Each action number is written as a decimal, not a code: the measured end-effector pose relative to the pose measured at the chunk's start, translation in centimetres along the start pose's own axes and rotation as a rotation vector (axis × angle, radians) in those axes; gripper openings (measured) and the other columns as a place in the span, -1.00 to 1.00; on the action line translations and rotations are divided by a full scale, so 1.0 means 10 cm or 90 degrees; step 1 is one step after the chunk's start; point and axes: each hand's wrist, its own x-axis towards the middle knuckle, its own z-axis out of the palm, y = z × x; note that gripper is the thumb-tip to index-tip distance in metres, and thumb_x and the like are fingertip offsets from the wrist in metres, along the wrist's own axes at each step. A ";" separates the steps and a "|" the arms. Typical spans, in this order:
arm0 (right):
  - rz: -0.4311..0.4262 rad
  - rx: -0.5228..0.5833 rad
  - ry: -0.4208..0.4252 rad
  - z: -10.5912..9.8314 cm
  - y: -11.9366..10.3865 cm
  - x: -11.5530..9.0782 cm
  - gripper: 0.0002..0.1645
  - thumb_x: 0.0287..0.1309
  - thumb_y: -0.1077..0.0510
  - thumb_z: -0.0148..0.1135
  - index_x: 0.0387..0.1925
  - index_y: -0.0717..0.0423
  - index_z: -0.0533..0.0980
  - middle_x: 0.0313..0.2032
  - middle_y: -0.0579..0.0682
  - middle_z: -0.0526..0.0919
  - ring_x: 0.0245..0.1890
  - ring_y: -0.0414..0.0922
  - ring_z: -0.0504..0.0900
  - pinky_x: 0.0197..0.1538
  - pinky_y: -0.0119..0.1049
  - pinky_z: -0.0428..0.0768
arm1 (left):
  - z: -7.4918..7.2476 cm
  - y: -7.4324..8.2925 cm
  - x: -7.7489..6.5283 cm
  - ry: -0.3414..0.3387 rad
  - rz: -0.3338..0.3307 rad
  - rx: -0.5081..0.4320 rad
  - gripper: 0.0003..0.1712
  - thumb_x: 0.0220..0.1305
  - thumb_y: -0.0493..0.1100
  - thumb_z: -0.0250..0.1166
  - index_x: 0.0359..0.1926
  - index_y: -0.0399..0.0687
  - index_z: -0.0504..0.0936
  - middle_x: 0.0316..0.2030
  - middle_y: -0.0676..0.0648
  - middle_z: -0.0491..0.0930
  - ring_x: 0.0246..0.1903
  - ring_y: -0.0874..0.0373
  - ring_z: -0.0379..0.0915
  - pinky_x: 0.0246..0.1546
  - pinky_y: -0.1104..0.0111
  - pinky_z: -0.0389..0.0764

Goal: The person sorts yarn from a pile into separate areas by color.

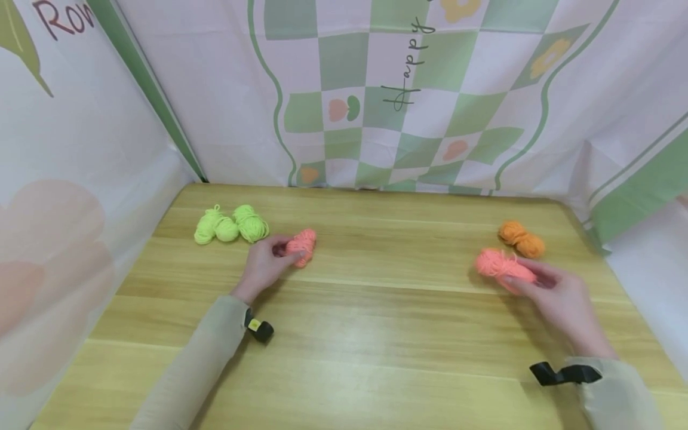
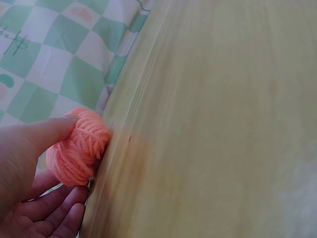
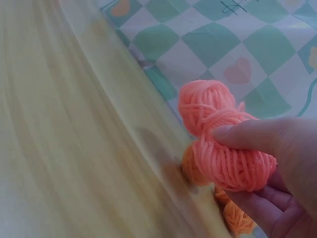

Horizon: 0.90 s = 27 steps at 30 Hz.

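My left hand (image 1: 263,266) pinches a small coral-pink yarn skein (image 1: 303,247) between thumb and fingers, low over the table at left of centre. The left wrist view shows the thumb on top of that skein (image 2: 81,148) and the fingers beneath. On the right side, my right hand (image 1: 564,298) grips a larger pink yarn skein (image 1: 497,264), tied in the middle into two lobes. In the right wrist view the thumb presses across the waist of this skein (image 3: 233,163), which is held up over the tabletop. Orange yarn (image 3: 238,218) shows behind and below it.
Light-green yarn bundles (image 1: 251,224) lie at the back left, just beyond my left hand. An orange yarn skein (image 1: 521,239) lies at the back right, beyond my right hand. Printed cloth (image 1: 344,143) hangs along the back and sides of the wooden table (image 1: 365,334).
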 end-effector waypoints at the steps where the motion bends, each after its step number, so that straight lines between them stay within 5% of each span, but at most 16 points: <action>1: -0.003 0.001 -0.001 0.00 -0.02 0.01 -0.24 0.21 -0.18 0.45 0.31 0.13 0.52 0.18 0.34 0.56 -0.13 -0.59 0.46 -0.18 -0.71 0.46 | 0.00 0.00 0.00 0.000 0.000 -0.001 -0.47 0.21 -0.06 0.53 0.11 -0.28 0.67 -0.19 -0.14 0.68 -0.21 0.03 0.58 -0.15 0.21 0.62; 27: -0.133 0.043 -0.034 0.32 -0.62 0.39 -0.34 0.15 -0.03 0.54 0.21 0.19 0.61 0.01 0.17 0.64 -0.21 -0.45 0.64 -0.27 -0.56 0.63 | 0.00 -0.01 -0.01 -0.005 -0.023 -0.013 -0.43 0.20 -0.01 0.53 0.11 -0.26 0.66 -0.15 -0.14 0.67 -0.17 0.02 0.57 -0.12 0.20 0.62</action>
